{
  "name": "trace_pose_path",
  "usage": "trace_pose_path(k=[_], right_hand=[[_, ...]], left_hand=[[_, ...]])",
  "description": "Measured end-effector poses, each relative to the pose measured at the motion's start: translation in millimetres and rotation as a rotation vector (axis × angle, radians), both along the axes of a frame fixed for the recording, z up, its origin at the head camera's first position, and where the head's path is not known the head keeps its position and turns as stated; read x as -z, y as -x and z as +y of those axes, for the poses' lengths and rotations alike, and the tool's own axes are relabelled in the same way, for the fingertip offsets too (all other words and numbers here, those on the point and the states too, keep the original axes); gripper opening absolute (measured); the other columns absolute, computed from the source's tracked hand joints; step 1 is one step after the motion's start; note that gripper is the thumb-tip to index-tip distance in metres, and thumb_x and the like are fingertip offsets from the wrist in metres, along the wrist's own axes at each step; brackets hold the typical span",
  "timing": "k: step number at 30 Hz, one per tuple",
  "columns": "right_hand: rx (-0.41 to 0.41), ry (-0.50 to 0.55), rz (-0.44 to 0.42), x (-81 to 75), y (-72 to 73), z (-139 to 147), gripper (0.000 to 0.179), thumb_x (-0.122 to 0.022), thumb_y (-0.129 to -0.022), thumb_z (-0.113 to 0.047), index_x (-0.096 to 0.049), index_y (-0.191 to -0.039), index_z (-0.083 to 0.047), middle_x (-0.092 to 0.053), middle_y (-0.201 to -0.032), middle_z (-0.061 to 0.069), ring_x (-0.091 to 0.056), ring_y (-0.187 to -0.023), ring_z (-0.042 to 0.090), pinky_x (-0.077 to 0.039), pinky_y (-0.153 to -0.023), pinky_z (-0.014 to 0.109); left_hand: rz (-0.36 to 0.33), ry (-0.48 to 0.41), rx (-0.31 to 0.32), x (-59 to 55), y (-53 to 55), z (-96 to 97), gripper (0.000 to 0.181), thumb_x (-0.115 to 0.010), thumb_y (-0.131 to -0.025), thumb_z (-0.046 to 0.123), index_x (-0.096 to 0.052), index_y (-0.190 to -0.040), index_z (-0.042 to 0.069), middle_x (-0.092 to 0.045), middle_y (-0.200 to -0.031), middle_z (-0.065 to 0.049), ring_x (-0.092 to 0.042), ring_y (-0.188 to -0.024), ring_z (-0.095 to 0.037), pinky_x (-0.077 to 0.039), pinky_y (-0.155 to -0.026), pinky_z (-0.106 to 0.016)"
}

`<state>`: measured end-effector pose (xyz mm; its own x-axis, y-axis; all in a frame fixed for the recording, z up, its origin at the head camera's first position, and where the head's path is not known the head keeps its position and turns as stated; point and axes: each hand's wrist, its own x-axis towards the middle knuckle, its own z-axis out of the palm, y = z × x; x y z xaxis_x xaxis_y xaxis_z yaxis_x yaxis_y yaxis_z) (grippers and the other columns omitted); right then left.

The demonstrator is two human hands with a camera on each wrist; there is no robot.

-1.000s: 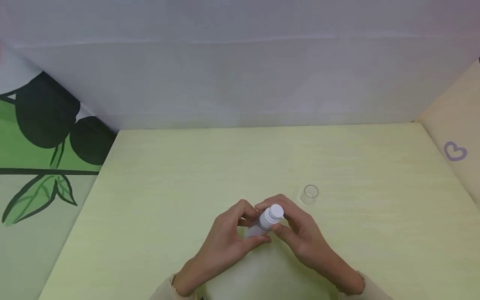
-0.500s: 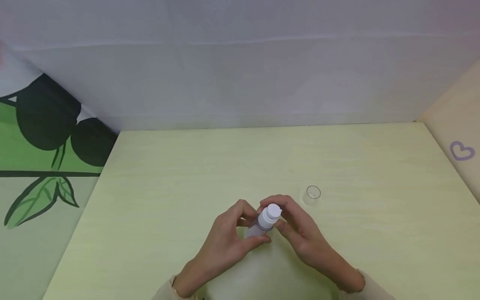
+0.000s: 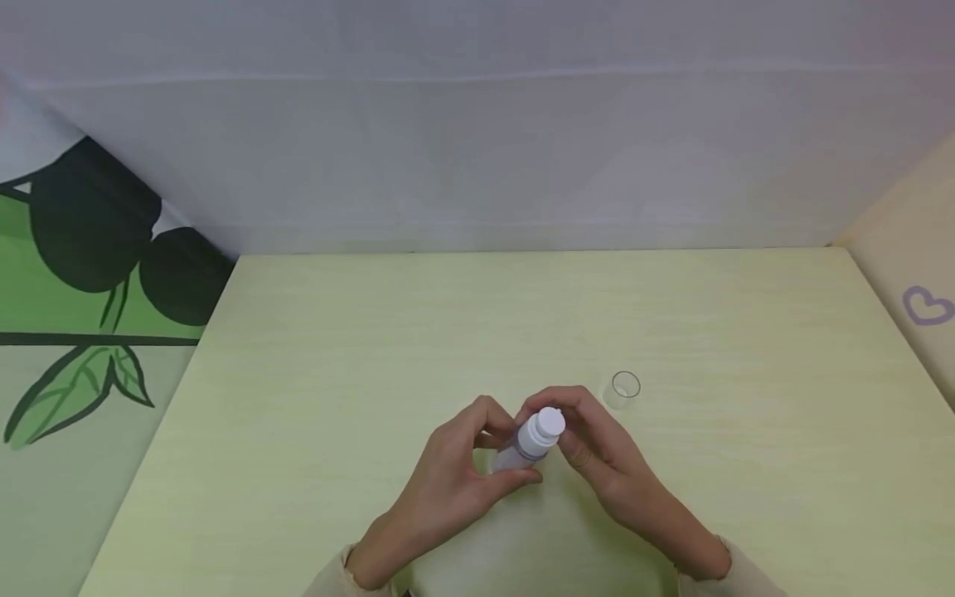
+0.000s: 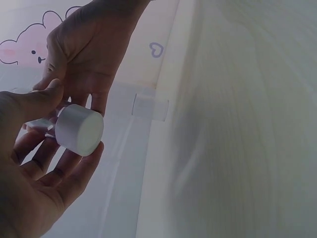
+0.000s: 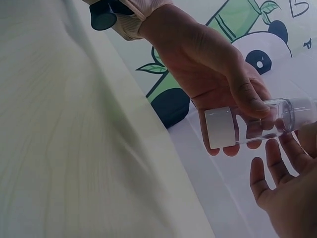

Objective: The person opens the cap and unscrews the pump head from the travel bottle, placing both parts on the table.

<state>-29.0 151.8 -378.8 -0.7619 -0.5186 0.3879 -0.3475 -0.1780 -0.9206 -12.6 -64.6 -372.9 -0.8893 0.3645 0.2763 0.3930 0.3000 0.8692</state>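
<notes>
A small clear pump bottle [image 3: 515, 456] with a white pump top [image 3: 547, 424] is held tilted above the table, its top toward the right. My left hand [image 3: 451, 473] grips the clear body between thumb and fingers. The white base [image 5: 220, 128] shows in the right wrist view. My right hand [image 3: 608, 456] has its index finger and thumb around the collar below the pump top, while its other fingers [image 5: 258, 178] are held off the bottle. Part of the right thumb's tip is hidden behind the pump top in the head view.
A clear cylindrical cap [image 3: 622, 391] stands on the pale table [image 3: 336, 348], just beyond the right hand. A white wall covering [image 3: 477, 166] rises behind the table. Painted panels flank it, with dark fruit shapes [image 3: 89, 220] at left and a purple heart [image 3: 928, 307] at right.
The nozzle on the pump top has swung from the right side toward the far side. The right thumb and index finger have shifted slightly around the collar; the left hand keeps its grip.
</notes>
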Motion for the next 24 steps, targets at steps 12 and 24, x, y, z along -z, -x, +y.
trace_pose_path(k=[12,24], right_hand=[[0.026,-0.047,-0.059,14.6,8.3,5.6,0.058,-0.076,-0.093,-0.003,-0.041,-0.139,-0.008,-0.065,-0.128,0.008,-0.062,-0.119,0.020,-0.043,-0.113,0.030],[0.047,-0.009,-0.053,12.0,8.2,1.0,0.042,-0.069,-0.091,0.014,-0.046,-0.122,-0.002,-0.064,-0.125,0.009,-0.064,-0.115,0.020,-0.045,-0.110,0.030]], left_hand=[[0.013,0.038,-0.012,11.4,9.0,6.1,0.044,-0.092,-0.079,0.015,-0.057,-0.105,0.017,-0.067,-0.104,0.009,-0.068,-0.101,-0.006,-0.062,-0.088,-0.030],[0.021,0.042,-0.002,9.8,8.2,4.5,0.043,-0.092,-0.080,0.013,-0.057,-0.104,0.016,-0.066,-0.103,0.009,-0.068,-0.099,-0.005,-0.062,-0.089,-0.029]])
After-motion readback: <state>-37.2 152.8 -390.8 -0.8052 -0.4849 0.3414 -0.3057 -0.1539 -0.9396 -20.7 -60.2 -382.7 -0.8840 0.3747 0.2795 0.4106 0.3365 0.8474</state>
